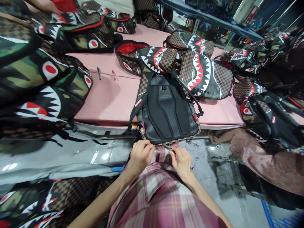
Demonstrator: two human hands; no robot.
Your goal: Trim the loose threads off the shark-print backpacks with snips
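Observation:
A backpack [153,110] lies with its black padded back panel up, its near end over the front edge of the pink table. Brown checks run along its near edge. My left hand [141,155] is closed in a pinch at that edge, left of its middle. Close by on the right, my right hand [182,162] is also pinched shut, just below the edge. A small dark piece shows at its fingertips, too small to name. One shoulder strap [142,95] hangs along the backpack's left side.
On the pink table [106,101] lie a black pen [98,72] and a red pen [113,75]. Shark-mouth backpacks [201,74] crowd behind, and a camouflage one [45,85] stands left. More bags [68,193] fill the lower left. Another person's patterned sleeve [266,158] is at right.

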